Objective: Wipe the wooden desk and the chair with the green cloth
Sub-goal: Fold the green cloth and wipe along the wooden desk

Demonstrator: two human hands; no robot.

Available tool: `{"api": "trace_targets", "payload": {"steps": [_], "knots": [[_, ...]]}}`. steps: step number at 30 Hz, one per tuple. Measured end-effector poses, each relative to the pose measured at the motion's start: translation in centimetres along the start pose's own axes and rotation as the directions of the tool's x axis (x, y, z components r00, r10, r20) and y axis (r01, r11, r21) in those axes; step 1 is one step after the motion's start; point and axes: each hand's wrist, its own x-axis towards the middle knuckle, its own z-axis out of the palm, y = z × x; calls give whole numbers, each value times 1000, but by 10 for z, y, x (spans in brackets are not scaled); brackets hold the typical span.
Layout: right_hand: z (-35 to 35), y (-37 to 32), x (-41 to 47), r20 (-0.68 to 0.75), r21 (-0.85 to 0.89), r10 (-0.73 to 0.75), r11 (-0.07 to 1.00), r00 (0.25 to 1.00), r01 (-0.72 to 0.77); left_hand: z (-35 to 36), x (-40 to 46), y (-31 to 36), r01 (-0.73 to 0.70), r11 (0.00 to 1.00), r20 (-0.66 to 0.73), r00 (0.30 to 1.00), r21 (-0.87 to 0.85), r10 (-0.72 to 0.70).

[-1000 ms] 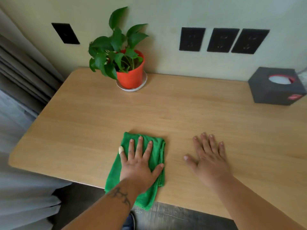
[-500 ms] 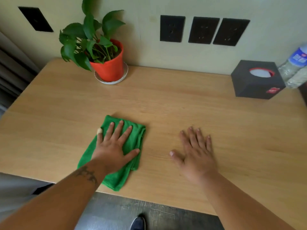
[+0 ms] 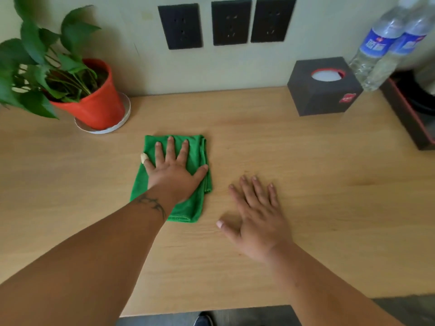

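A folded green cloth (image 3: 196, 156) lies flat on the wooden desk (image 3: 317, 165), toward the middle and a little left. My left hand (image 3: 173, 171) presses down on it with fingers spread, palm covering most of the cloth; the little finger wears a bandage. My right hand (image 3: 256, 215) rests flat on the bare desk to the right of the cloth, fingers apart, holding nothing. No chair is in view.
A potted plant in a red pot (image 3: 94, 104) on a white saucer stands at the back left. A dark tissue box (image 3: 323, 88) sits at the back right, with water bottles (image 3: 386, 43) and a dark tray (image 3: 412, 114) beyond. Black wall sockets (image 3: 229, 22) above.
My left hand has pushed the cloth away from the desk's front edge toward the wall. The camera has shifted right and forward; my right hand stays flat on the desk.
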Motion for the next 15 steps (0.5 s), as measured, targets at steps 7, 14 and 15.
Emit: {"api": "trace_targets", "payload": {"steps": [7, 14, 15], "knots": [[2, 0, 1, -8, 1, -6, 1000, 1000, 6, 4, 1, 51, -390, 920, 34, 920, 22, 389], [0, 4, -1, -7, 56, -12, 998, 1000, 13, -13, 62, -9, -198, 980, 15, 980, 25, 198], [0, 4, -1, -17, 68, -11, 998, 1000, 12, -15, 70, -12, -150, 988, 15, 989, 23, 150]]}}
